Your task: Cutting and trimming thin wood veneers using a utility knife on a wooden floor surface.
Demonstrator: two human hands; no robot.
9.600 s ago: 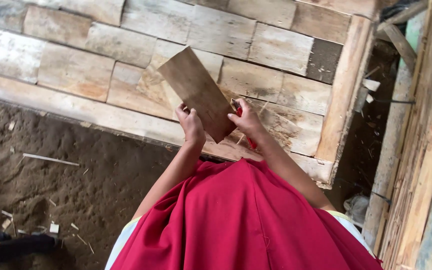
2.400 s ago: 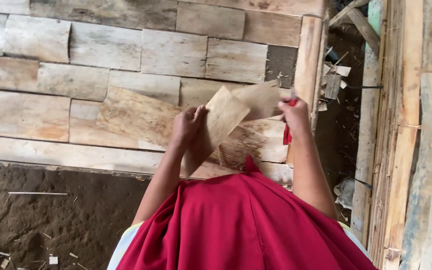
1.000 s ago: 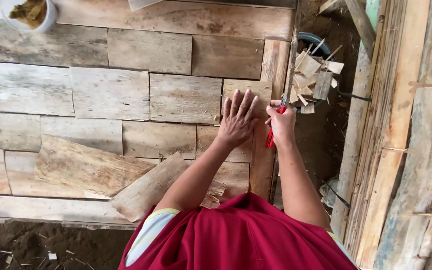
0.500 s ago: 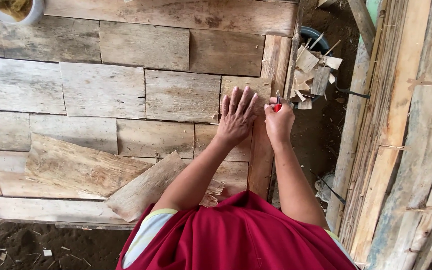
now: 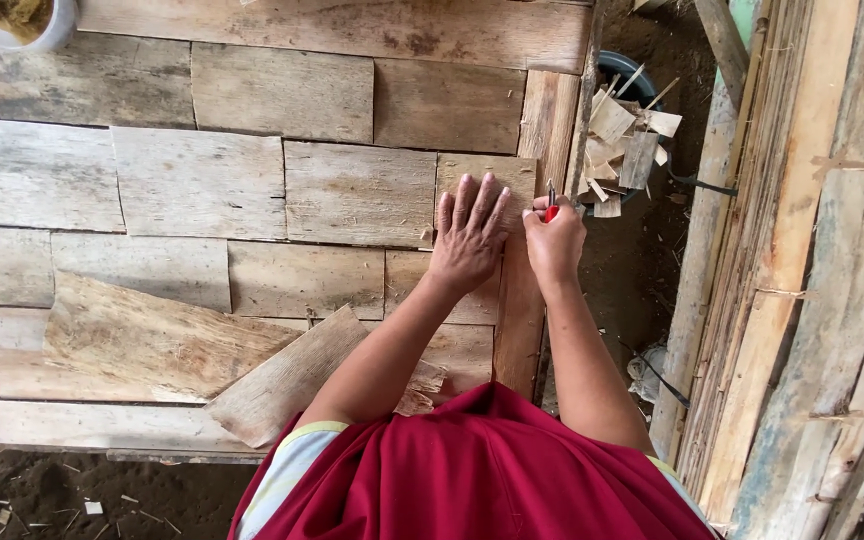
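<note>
I see my left hand [image 5: 469,235] lying flat, fingers spread a little, pressing on a small wooden shingle [image 5: 487,172] at the right end of the row. My right hand [image 5: 555,240] is just beside it, closed in a fist around a red-handled tool [image 5: 551,205]; its thin tip points up beside the shingle's right edge, near the long upright board [image 5: 522,300]. Two loose shingles [image 5: 252,365] lie tilted on the lower rows, near my left forearm. Behind the board, a dark bucket [image 5: 620,70] holds wood offcuts. A white bowl [image 5: 22,20] stands at the top left corner.
</note>
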